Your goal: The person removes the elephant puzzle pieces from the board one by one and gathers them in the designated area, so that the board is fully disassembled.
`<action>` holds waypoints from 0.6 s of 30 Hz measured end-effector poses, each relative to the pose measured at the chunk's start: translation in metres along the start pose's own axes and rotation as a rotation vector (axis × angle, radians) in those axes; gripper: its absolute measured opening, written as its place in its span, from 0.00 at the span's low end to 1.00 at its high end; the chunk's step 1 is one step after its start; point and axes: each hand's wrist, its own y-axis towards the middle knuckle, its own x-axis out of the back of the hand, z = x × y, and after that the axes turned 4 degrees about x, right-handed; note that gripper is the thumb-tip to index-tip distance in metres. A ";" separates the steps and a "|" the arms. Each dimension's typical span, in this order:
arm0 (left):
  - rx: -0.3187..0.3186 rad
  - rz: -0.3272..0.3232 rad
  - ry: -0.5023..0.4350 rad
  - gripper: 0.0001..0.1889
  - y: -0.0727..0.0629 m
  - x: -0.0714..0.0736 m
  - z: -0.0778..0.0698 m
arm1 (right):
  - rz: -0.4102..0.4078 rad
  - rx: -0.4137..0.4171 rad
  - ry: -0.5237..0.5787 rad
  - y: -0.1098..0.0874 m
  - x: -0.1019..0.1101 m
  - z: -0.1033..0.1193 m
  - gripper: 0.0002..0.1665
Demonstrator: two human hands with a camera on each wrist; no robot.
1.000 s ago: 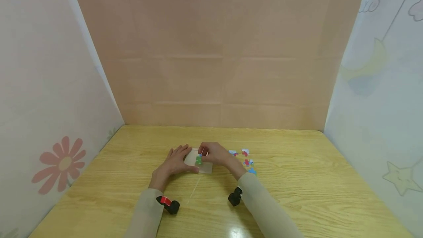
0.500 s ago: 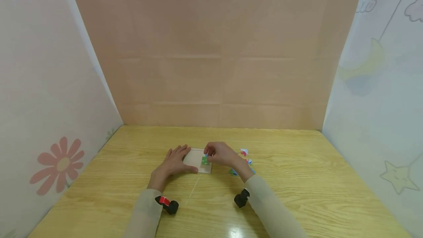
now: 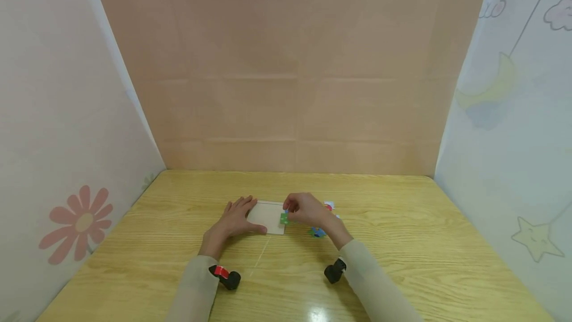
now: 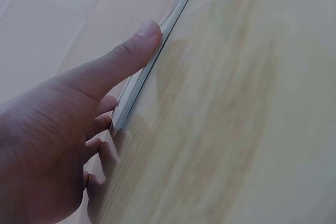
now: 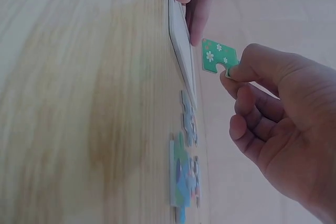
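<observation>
My left hand [image 3: 235, 220] lies spread at the left side of a flat, pale, square puzzle board [image 3: 269, 217]. Its thumb [image 4: 149, 32] rests along the board's near edge, and the other fingers reach past the left edge. Between thumb and index finger, my right hand [image 3: 306, 210] pinches a green puzzle piece with white flowers [image 5: 215, 56]. That piece is raised above the tabletop and overlaps the board's right edge in the head view. No pieces show on the visible part of the board.
Several loose puzzle pieces [image 3: 318, 232] lie on the wooden table [image 3: 402, 252] right of the board, partly hidden by my right hand and forearm. In the right wrist view, blue and green pieces [image 5: 181, 177] lie just beyond the board's end. Papered walls enclose three sides.
My right hand has moved to the right with the green piece, from over the board's middle to its right edge. The left hand and the board keep their places.
</observation>
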 end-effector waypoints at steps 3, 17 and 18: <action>0.006 0.000 0.004 0.57 0.001 -0.001 0.001 | 0.003 -0.002 -0.006 -0.004 0.003 -0.001 0.08; 0.005 -0.002 0.001 0.59 0.004 -0.003 0.005 | -0.001 -0.034 0.005 -0.020 0.010 -0.006 0.07; 0.008 0.000 0.000 0.59 0.003 -0.003 0.005 | 0.000 -0.034 0.012 -0.021 0.010 -0.006 0.07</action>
